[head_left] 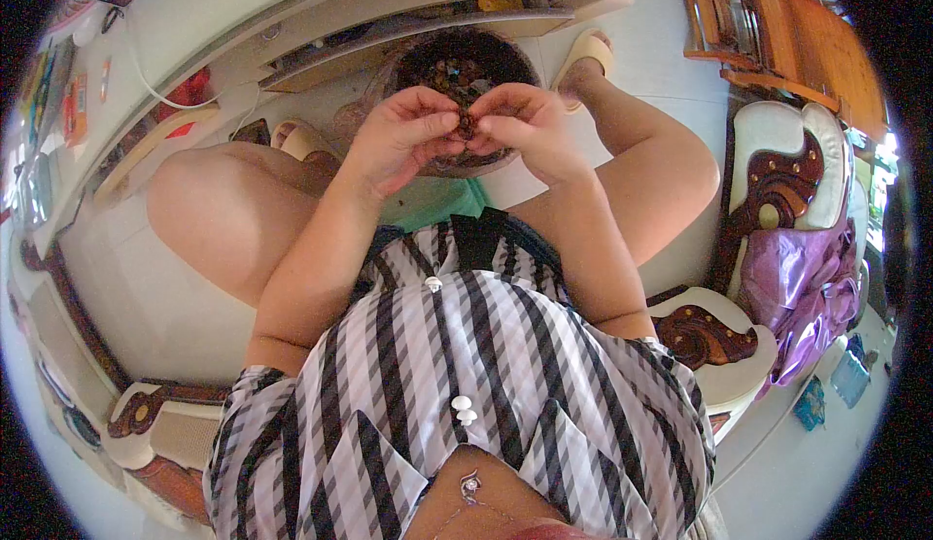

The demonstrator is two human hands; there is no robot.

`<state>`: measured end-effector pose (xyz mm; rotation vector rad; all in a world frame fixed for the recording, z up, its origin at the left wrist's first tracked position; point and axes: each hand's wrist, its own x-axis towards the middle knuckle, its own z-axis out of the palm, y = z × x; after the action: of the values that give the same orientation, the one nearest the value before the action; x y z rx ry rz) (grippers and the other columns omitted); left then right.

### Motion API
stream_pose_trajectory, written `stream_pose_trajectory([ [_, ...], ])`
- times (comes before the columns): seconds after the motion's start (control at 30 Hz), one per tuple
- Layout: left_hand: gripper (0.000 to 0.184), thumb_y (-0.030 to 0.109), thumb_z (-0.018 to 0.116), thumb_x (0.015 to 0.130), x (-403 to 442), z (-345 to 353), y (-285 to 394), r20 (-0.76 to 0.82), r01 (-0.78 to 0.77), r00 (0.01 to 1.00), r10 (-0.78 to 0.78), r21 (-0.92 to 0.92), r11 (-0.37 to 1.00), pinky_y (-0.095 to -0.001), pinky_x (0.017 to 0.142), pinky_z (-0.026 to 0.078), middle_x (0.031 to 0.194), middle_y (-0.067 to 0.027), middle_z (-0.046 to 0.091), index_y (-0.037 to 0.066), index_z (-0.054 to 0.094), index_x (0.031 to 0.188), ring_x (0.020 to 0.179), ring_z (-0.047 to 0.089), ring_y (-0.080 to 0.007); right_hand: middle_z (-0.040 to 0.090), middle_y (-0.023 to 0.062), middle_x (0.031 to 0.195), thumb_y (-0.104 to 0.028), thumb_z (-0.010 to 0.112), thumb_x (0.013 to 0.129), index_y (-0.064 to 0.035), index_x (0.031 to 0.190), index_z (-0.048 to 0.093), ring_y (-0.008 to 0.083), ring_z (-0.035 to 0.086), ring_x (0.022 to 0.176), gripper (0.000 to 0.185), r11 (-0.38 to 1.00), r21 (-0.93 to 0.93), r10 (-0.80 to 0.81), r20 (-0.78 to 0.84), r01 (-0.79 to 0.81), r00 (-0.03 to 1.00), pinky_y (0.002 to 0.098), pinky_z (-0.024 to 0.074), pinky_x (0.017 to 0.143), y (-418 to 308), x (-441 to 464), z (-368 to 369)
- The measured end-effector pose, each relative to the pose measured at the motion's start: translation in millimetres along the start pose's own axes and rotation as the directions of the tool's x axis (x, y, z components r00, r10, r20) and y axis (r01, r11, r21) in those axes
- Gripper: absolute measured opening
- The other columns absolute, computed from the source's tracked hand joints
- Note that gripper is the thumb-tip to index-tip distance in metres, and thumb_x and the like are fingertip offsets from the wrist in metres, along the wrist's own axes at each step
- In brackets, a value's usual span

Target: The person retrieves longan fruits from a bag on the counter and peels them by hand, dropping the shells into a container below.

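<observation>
Both hands meet over a dark round bin (505, 156) on the floor between the knees. My left hand (413, 134) and my right hand (525, 130) pinch a small, dark reddish-brown lumpy piece (466, 124) between thumbs and fingertips. Its kind is too small to make out. Inside the bin lie brown and dark scraps (452, 73), partly hidden by the hands. A light green plastic container or bag (432, 202) shows just below the bin, mostly covered by the forearms and clothing.
An open drawer (418, 33) of a pale cabinet is behind the bin. Wooden chairs (802, 39) stand at the far right. Purple shiny cloth (797, 287) drapes over a carved seat with a white armrest (714, 346). A white cable (146, 73) hangs at the left.
</observation>
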<state>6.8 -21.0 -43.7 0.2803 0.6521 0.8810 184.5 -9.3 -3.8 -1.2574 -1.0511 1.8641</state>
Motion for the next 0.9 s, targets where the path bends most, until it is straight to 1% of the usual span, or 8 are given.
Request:
stream_pose_trajectory([
  [0.13, 0.015, 0.003, 0.062, 0.075, -2.0, 7.3, 2.5, -0.078, 0.007, 0.997, -0.004, 0.046, 0.999, -0.0264, 0.063, 0.052, 0.081, -0.0085, 0.061, 0.001, 0.057, 0.089, 0.069, 0.061, -0.0169, 0.06, 0.005, 0.07, -0.008, 0.064, 0.071, 0.001, 0.082, 0.059, 0.0111, 0.057, 0.06, 0.015, 0.997, -0.075, -0.02, -0.06, 0.016, 0.998, 0.0215, 0.0466, 0.056, 2.0, 3.7, -1.1],
  [0.27, 0.019, 0.002, 0.063, 0.073, 0.0, 7.5, -4.2, -0.138, -0.087, 0.982, 0.13, 0.284, 0.955, -0.0257, 0.063, 0.05, 0.08, -0.0092, 0.061, -0.001, 0.057, 0.091, 0.068, 0.06, -0.0157, 0.06, 0.004, 0.069, -0.01, 0.066, 0.069, -0.0003, 0.08, 0.061, 0.0099, 0.055, 0.058, 0.016, 0.988, -0.143, -0.083, -0.135, 0.064, 0.987, 0.0208, 0.0448, 0.056, 10.6, 6.8, 2.5],
  [0.37, 0.02, 0.0, 0.063, 0.072, 0.6, 6.2, -7.0, -0.136, -0.123, 0.974, 0.179, 0.345, 0.931, -0.0249, 0.063, 0.05, 0.079, -0.0091, 0.061, -0.002, 0.057, 0.091, 0.068, 0.059, -0.0149, 0.06, 0.0026, 0.067, -0.01, 0.067, 0.065, -0.0012, 0.076, 0.061, 0.0083, 0.053, 0.058, 0.015, 0.865, -0.48, -0.242, -0.149, 0.143, 0.959, 0.0215, 0.0437, 0.055, 9.4, 7.2, 4.4],
  [0.47, 0.02, 0.0, 0.063, 0.072, 0.1, 7.2, -7.6, -0.148, -0.112, 0.974, 0.172, 0.346, 0.932, -0.0245, 0.063, 0.05, 0.079, -0.0091, 0.061, -0.002, 0.057, 0.091, 0.067, 0.059, -0.0147, 0.06, 0.0021, 0.067, -0.01, 0.068, 0.062, -0.0016, 0.075, 0.062, 0.0081, 0.052, 0.058, 0.016, 0.909, -0.37, -0.262, -0.152, 0.191, 0.953, 0.0221, 0.0431, 0.055, 14.2, 9.5, 3.3],
  [0.63, 0.019, 0.0, 0.063, 0.071, -2.9, 10.8, -3.8, -0.176, -0.037, 0.979, 0.099, 0.325, 0.945, -0.026, 0.062, 0.051, 0.08, -0.0099, 0.061, -0.002, 0.057, 0.09, 0.067, 0.06, -0.0164, 0.059, 0.003, 0.067, -0.007, 0.065, 0.065, -0.0007, 0.077, 0.062, 0.0096, 0.054, 0.059, 0.014, 0.965, -0.244, -0.128, -0.12, 0.096, 0.984, 0.0218, 0.0438, 0.056, 6.2, 7.7, 0.6],
  [0.67, 0.019, -0.001, 0.063, 0.071, -3.4, 11.1, -3.0, -0.169, -0.02, 0.983, 0.064, 0.25, 0.968, -0.0266, 0.062, 0.051, 0.08, -0.0099, 0.061, -0.001, 0.057, 0.089, 0.067, 0.06, -0.0168, 0.059, 0.0033, 0.068, -0.006, 0.064, 0.066, -0.0005, 0.078, 0.061, 0.0103, 0.054, 0.059, 0.014, 0.973, -0.212, -0.117, -0.109, 0.092, 0.987, 0.022, 0.0442, 0.056, 6.1, 8.1, 0.4],
  [0.77, 0.018, -0.001, 0.062, 0.071, -4.1, 10.8, -1.4, -0.133, 0.009, 0.991, 0.0, 0.07, 0.997, -0.0282, 0.063, 0.052, 0.08, -0.0097, 0.061, 0.0, 0.057, 0.089, 0.067, 0.061, -0.0179, 0.059, 0.0046, 0.07, -0.003, 0.062, 0.069, 0.0001, 0.082, 0.059, 0.0117, 0.056, 0.061, 0.014, 0.991, 0.13, -0.023, -0.055, 0.03, 0.998, 0.0231, 0.0464, 0.056, 14.5, 10.9, -2.4],
  [0.9, 0.018, -0.001, 0.062, 0.072, 0.0, 2.8, -3.1, -0.079, -0.011, 0.997, 0.015, 0.041, 0.999, -0.028, 0.063, 0.052, 0.08, -0.0089, 0.061, 0.002, 0.057, 0.089, 0.068, 0.061, -0.0177, 0.058, 0.0055, 0.073, -0.004, 0.061, 0.073, -0.0001, 0.086, 0.057, 0.0124, 0.057, 0.061, 0.014, 0.979, 0.202, 0.031, -0.023, -0.026, 0.999, 0.024, 0.0488, 0.056, 10.8, 9.7, -1.0],
])
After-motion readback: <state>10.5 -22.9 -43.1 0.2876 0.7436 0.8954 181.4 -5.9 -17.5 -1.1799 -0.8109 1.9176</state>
